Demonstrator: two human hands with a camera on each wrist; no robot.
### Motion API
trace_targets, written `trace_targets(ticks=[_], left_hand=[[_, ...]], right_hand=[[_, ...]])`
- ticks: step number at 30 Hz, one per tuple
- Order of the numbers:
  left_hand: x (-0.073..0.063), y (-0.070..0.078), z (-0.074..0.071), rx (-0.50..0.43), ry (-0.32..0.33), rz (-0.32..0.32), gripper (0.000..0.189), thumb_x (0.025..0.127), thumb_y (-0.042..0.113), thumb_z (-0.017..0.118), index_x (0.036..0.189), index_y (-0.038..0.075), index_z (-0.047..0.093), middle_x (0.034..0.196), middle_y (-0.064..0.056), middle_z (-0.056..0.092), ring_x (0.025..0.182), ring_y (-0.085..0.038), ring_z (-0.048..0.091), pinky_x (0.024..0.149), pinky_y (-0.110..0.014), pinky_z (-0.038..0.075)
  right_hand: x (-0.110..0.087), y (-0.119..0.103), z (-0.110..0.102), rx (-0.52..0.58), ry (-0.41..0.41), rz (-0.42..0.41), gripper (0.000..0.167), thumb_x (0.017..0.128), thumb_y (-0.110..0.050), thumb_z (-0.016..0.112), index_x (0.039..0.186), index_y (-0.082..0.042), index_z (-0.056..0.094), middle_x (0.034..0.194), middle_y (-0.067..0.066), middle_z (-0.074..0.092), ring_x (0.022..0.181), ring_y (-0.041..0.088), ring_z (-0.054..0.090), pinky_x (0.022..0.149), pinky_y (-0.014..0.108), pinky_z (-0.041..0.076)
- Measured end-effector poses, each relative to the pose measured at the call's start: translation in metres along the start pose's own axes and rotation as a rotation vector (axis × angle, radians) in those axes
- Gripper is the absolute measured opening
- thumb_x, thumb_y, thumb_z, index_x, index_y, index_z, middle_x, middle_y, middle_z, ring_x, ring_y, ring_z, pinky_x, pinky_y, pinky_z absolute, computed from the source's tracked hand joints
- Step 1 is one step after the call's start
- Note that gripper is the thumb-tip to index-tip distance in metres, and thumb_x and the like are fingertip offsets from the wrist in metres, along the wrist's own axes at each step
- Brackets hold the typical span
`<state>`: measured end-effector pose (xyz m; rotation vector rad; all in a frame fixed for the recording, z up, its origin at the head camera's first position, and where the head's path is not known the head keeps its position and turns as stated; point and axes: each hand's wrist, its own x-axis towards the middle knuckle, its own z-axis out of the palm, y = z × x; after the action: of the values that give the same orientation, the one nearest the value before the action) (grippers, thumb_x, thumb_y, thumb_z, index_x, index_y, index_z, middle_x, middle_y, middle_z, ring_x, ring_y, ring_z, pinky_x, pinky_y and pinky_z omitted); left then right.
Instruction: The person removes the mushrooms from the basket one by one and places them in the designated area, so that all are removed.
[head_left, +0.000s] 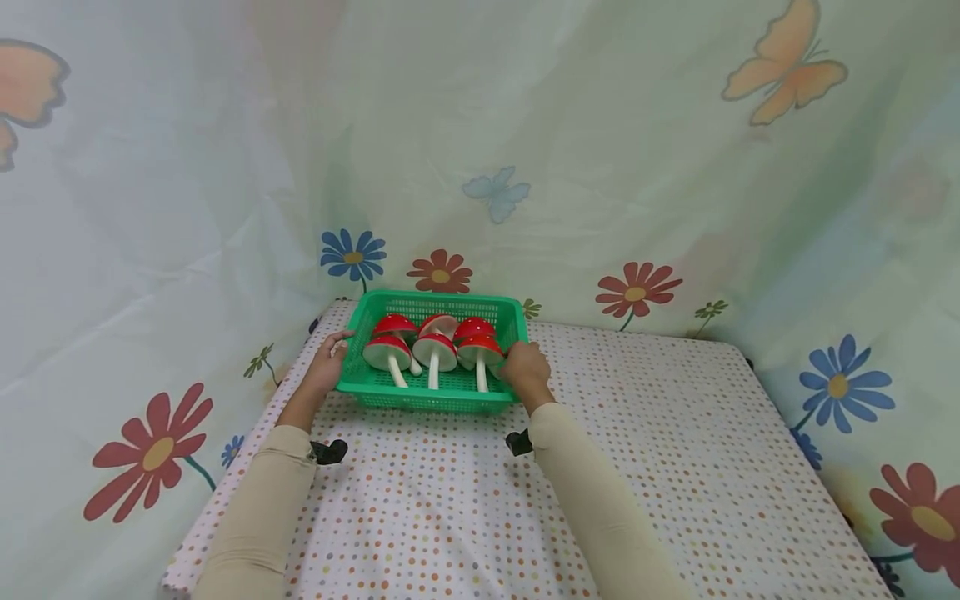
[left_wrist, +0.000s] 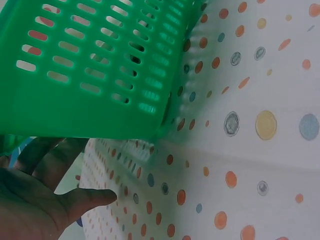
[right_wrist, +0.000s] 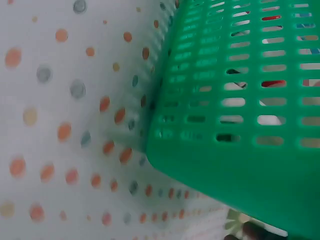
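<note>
A green plastic basket [head_left: 431, 400] with slotted walls sits at the far left part of the table. Several toy mushrooms [head_left: 434, 352] with red, white-dotted caps and white stems lie inside it in two rows. At the basket's left side is my left hand [head_left: 327, 364], its fingers by the rim. In the left wrist view its thumb [left_wrist: 90, 200] stands out straight, apart from the basket. My right hand [head_left: 527, 367] grips the rim on the right side. Only a dark bit of that hand's fingers [right_wrist: 256, 231] shows in the right wrist view, below the basket wall.
A white cloth with coloured dots [head_left: 637, 442] covers the table. Behind and beside it hangs a pale curtain [head_left: 585, 208] printed with flowers and butterflies. A black wrist mount [head_left: 328, 452] juts from the left sleeve, another [head_left: 519, 442] from the right.
</note>
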<state>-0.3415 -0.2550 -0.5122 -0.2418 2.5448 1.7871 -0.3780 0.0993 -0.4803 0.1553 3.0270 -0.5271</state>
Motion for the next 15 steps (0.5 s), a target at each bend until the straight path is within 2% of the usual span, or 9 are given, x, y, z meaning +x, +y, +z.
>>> trace_targets(ticks=[4, 9, 12, 15], left_hand=[[-0.0013, 0.0003, 0.0006, 0.005, 0.007, -0.015, 0.046, 0.109, 0.036, 0.027, 0.153, 0.024, 0.031, 0.166, -0.011, 0.010, 0.151, -0.038, 0.012, 0.119, -0.060, 0.015], [-0.0003, 0.0014, -0.0001, -0.004, 0.029, 0.007, 0.046, 0.109, 0.037, 0.027, 0.153, 0.023, 0.032, 0.166, -0.011, 0.010, 0.151, -0.038, 0.012, 0.119, -0.059, 0.015], [0.0014, 0.0007, 0.0015, 0.003, 0.030, 0.006, 0.046, 0.109, 0.038, 0.028, 0.152, 0.024, 0.033, 0.166, -0.009, 0.011, 0.152, -0.037, 0.010, 0.119, -0.060, 0.014], [0.0022, -0.0015, 0.0035, 0.016, 0.037, -0.007, 0.045, 0.109, 0.038, 0.028, 0.152, 0.025, 0.034, 0.166, -0.009, 0.011, 0.152, -0.037, 0.010, 0.119, -0.061, 0.013]], right_hand=[[0.0005, 0.0022, 0.0007, 0.080, 0.064, -0.024, 0.024, 0.090, -0.019, 0.067, 0.112, -0.010, 0.074, 0.120, 0.017, 0.058, 0.095, 0.030, 0.063, 0.069, 0.041, 0.055], [-0.0005, 0.0028, 0.0006, 0.208, 0.163, -0.059, 0.021, 0.092, -0.023, 0.069, 0.107, -0.011, 0.077, 0.121, 0.015, 0.063, 0.107, 0.032, 0.062, 0.072, 0.041, 0.057], [-0.0010, 0.0054, 0.0016, 0.274, 0.227, -0.074, 0.020, 0.091, -0.024, 0.071, 0.103, -0.009, 0.079, 0.135, 0.015, 0.060, 0.125, 0.034, 0.054, 0.086, 0.043, 0.056], [-0.0013, 0.0081, 0.0046, 0.302, 0.286, -0.116, 0.022, 0.091, -0.025, 0.072, 0.101, -0.008, 0.079, 0.148, 0.013, 0.050, 0.138, 0.036, 0.043, 0.101, 0.046, 0.049]])
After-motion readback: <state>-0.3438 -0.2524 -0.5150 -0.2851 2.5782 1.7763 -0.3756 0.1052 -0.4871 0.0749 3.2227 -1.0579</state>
